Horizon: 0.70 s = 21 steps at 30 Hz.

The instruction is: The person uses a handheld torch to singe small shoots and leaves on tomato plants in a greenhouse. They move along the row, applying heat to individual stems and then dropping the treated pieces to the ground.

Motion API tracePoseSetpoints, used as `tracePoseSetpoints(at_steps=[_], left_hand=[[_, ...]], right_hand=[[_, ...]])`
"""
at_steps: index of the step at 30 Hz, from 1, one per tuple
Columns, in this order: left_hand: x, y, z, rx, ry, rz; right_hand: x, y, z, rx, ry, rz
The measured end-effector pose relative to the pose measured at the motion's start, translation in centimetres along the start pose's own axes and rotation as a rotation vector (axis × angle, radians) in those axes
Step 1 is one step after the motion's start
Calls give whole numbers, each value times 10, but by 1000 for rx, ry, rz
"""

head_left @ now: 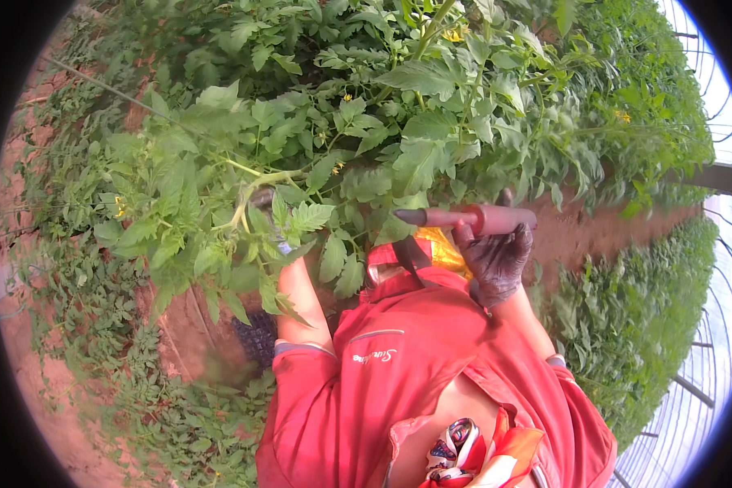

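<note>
Tomato foliage surrounds my left hand (pixel 265 204), which is in a dark glove and partly hidden by leaves. Its fingers are at a bent tomato stem (pixel 244 198) and appear closed around it. Small yellow flowers (pixel 338 167) show among the nearby leaves. In my right hand (pixel 497 262), also in a dark, stained glove, is a red cylindrical handheld tool (pixel 503 221). The tool lies almost level across the picture, its dark tapered tip pointing left towards the foliage. A gap separates that tip from the held stem.
Dense tomato plants (pixel 427 79) rise in front of me, and another green row (pixel 653 305) runs along the right. A thin line (pixel 116 91) crosses the upper left. Reddish soil (pixel 610 232) lies between rows. A red-and-gold bag (pixel 448 250) hangs at my waist. Greenhouse framing (pixel 695 390) borders the right.
</note>
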State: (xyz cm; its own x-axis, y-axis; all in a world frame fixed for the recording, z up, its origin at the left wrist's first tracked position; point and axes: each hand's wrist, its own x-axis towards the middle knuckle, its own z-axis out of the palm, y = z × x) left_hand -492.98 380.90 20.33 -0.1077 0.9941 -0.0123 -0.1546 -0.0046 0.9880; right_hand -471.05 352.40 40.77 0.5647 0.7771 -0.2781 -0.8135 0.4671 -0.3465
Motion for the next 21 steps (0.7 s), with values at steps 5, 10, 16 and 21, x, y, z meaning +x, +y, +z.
tracePoseSetpoints(at_steps=[5,10,16,21], left_hand=[[-57,46,-5,-518,71,-296],[-157,95,32,-956,-501,-936],[-130,98,141,-1006,-515,-702],[-53,-5,233,-960,-85,-657]], right_hand=[[41,70,26,208,-44,318],[119,123,18,356,-77,211],[204,115,-65,-360,52,-163],[215,91,-112,-376,137,-279]])
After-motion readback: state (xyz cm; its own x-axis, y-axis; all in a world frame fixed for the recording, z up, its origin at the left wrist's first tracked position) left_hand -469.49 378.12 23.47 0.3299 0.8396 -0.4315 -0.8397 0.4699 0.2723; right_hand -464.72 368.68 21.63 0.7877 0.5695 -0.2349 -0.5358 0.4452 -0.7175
